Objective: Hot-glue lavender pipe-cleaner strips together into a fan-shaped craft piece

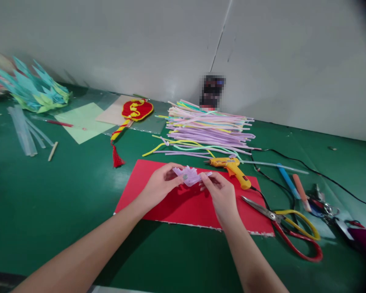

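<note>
Between my two hands is a small bundle of bent lilac pipe cleaners (190,176), held over a red board (177,209). My left hand (163,181) pinches its left side between thumb and fingers. At its right end, my right hand (219,191) grips a lilac strand with thumb and fingertips. Just behind the right hand, a yellow hot glue gun (232,167) lies partly on the board with its nozzle to the left. Open-bladed scissors (274,217) with one red and one yellow handle rest across the board's right edge.
A pile of pastel pipe cleaners (209,126) lies behind the board. A red fan ornament (137,110) with a tassel, green paper (81,122), glue sticks (24,132) and folded blue-green paper (38,89) are leftward. Markers (288,181), keys (327,209) and a black cord (317,173) lie right.
</note>
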A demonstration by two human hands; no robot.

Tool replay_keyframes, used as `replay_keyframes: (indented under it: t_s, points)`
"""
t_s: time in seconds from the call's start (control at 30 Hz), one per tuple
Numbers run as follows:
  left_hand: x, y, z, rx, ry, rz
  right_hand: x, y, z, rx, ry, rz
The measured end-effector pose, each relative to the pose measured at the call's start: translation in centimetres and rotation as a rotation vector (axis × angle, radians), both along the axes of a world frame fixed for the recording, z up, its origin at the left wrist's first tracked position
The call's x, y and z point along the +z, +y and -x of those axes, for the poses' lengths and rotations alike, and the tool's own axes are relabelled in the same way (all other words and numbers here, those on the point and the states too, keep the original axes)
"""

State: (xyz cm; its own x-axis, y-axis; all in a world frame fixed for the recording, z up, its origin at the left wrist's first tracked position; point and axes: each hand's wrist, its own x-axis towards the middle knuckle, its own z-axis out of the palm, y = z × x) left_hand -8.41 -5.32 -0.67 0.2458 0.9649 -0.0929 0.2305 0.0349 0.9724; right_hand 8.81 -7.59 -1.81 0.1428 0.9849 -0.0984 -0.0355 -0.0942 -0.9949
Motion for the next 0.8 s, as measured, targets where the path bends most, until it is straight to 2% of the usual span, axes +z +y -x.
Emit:
replay_keyframes:
  t_s: [0.33,0.6,0.7,0.8]
  points:
    - [0.03,0.13,0.14,0.048,0.03,0.051,-0.21,0.02,-0.01,-0.001,0.094,0.07]
    - [0.54,0.0,0.0,0.071,0.036,0.04,-0.22,-0.04,0.18,0.086,-0.03,0.042]
    - [0.35,-0.06,-0.19,0.054,-0.051,0.072,-0.11,-0.03,0.15,0.076,-0.008,0.012]
    - [-0.02,-0.13,-0.4,-0.028,-0.119,0.095,-0.02,-0.07,0.2,0.058,0.024,-0.002]
